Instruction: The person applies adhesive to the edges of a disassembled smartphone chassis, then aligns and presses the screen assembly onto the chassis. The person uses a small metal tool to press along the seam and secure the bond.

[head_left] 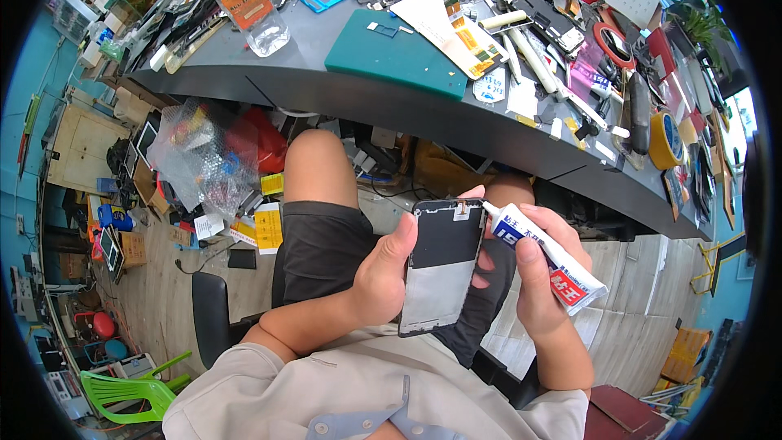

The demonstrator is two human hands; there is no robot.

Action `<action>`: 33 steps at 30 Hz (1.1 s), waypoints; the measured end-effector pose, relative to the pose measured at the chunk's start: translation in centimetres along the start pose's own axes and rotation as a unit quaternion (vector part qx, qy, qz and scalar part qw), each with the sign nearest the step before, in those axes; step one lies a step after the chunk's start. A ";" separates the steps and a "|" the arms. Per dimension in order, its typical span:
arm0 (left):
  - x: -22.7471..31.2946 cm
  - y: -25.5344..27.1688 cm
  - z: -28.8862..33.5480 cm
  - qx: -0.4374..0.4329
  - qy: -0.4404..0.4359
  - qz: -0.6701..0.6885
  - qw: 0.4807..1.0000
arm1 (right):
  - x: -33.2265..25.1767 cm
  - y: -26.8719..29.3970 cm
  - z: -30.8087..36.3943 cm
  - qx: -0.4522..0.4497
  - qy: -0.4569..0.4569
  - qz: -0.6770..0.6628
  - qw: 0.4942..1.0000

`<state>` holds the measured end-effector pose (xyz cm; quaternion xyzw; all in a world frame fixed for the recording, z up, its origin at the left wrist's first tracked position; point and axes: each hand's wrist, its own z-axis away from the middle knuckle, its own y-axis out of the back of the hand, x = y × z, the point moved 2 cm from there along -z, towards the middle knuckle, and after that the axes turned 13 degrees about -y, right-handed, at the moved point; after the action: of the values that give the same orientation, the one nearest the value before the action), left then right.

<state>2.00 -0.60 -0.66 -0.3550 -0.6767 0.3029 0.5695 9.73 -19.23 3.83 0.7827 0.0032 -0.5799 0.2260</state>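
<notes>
My left hand (386,265) grips a phone screen panel (441,277) by its sides, thumb on the left edge and fingertips showing at the right edge. The panel's inner side faces up, dark in its upper half and silvery grey in its lower half, with a small flex connector near the top. In my right hand (544,269) is a white, blue and red glue tube (554,265), held between thumb and fingers. Its thin nozzle points at the panel's top right corner; whether it touches cannot be made out. Both hands are above my lap.
Ahead runs a grey workbench (301,85) bearing a green mat (391,53), a clear bottle with an orange label (247,4), yellow tape (666,140) and many phone parts. Bubble wrap (204,155) lies beneath it. A green chair (130,391) stands at lower left.
</notes>
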 end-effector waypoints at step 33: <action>1.3 -0.9 0.1 0.073 -0.009 -0.130 0.989 | -0.8 -0.8 -0.5 0.017 0.162 0.137 0.977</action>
<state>1.64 -0.07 0.73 -0.2192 -0.6981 0.2777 0.6225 9.71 -18.14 4.38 0.8630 -0.0774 -0.4088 0.2865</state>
